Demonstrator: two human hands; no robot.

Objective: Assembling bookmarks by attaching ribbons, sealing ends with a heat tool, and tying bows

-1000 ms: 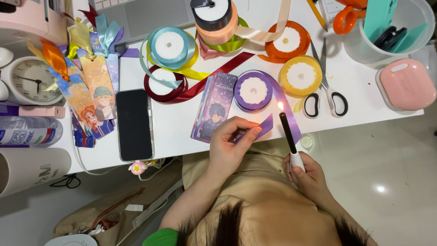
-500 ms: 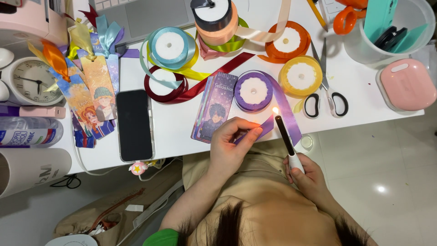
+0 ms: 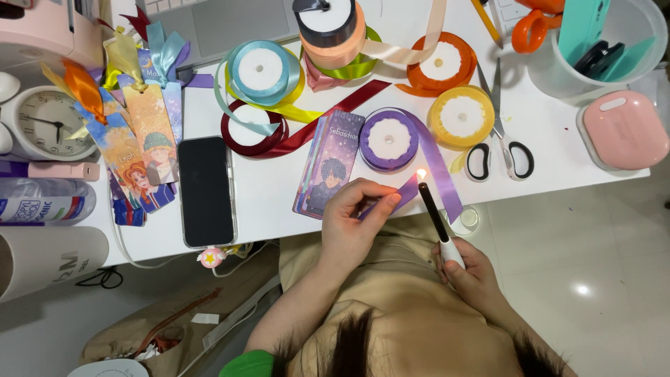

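Left hand: your left hand (image 3: pixel 352 220) is closed in a pinch on the end of a purple ribbon (image 3: pixel 405 192), holding it just past the front edge of the white bench (image 3: pixel 279 188).
Right hand: your right hand (image 3: pixel 471 272) is gripped around the white handle of a long black lighter (image 3: pixel 436 216), low over your lap.
Lighter: it slants up and to the left, and a small flame (image 3: pixel 421 174) burns at its tip, right at the cut end of the ribbon you hold.
Purple ribbon: it runs from your fingers up to a purple spool (image 3: pixel 389 138) lying flat on the bench, with a loose length trailing down beside the lighter.
Bookmark: a purple illustrated bookmark (image 3: pixel 329 164) lies on the bench just left of the purple spool, touching your left hand's fingertips.
Other spools: a yellow spool (image 3: pixel 460 115) sits just right of the purple one, an orange spool (image 3: pixel 440 63) behind it, a light blue spool (image 3: pixel 259 70) and a dark red ribbon (image 3: pixel 248 129) to the left.
Scissors: black-handled scissors (image 3: pixel 499 139) lie beside the yellow spool.
Phone: a black phone (image 3: pixel 205 190) lies face up to the left, near a row of bookmarks (image 3: pixel 136 150) with ribbon tails.
Far right: a pink case (image 3: pixel 624 129) sits at the bench edge.
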